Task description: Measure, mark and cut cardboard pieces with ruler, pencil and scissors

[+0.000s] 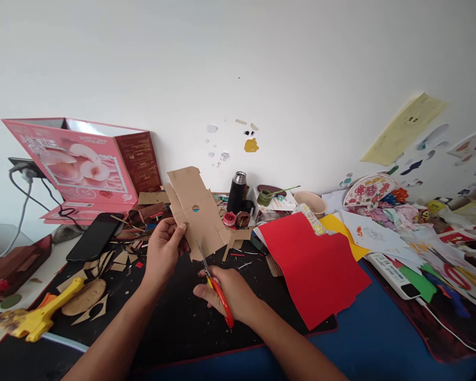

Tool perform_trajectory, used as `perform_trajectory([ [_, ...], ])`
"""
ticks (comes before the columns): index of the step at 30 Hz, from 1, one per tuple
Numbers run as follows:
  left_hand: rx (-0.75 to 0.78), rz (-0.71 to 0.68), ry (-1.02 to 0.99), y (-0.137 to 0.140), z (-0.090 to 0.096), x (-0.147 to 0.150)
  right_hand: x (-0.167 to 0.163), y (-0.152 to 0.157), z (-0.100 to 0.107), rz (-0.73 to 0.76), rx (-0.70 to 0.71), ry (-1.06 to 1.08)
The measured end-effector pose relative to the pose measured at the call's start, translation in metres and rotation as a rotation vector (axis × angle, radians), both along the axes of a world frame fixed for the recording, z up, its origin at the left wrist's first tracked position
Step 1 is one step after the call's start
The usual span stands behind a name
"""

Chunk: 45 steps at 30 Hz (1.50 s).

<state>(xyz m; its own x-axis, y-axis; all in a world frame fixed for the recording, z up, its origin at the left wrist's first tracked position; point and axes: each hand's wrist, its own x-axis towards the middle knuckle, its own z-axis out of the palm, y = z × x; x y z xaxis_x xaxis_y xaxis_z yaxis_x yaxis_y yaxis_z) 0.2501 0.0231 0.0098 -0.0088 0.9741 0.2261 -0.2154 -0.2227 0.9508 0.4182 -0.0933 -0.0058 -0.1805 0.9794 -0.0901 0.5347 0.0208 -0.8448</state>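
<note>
My left hand pinches the left edge of a flat brown cardboard piece, which stands tilted above the dark mat. A small round hole pierces the cardboard near its middle, and its outline is notched. Low in front of it, my right hand grips a pair of scissors with orange-red and yellow handles. The scissor blades point up at the cardboard's lower edge; whether they are biting into it I cannot tell.
Cardboard scraps, a black phone and a yellow glue gun lie to the left. A black flask stands behind. Red paper and a white power strip are on the right. A pink box leans at the wall.
</note>
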Motion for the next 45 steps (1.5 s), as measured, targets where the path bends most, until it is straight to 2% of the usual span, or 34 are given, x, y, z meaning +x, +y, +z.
perform_trajectory([
  [7, 0.000, -0.014, 0.029, -0.005, 0.001, 0.001, -0.007, -0.002, -0.007, -0.075, -0.080, 0.127],
  [18, -0.035, -0.025, 0.010, -0.012, -0.008, 0.003, -0.009, -0.001, -0.005, -0.101, -0.056, 0.161],
  [26, -0.041, -0.038, 0.016, -0.006, -0.012, 0.005, -0.010, 0.002, -0.008, -0.110, 0.017, 0.052],
  [41, -0.080, 0.008, -0.022, -0.001, -0.022, 0.010, -0.016, 0.005, -0.012, -0.167, 0.000, -0.086],
  [45, -0.080, 0.016, -0.021, 0.002, -0.025, 0.008, -0.018, 0.006, -0.015, -0.188, 0.042, -0.116],
])
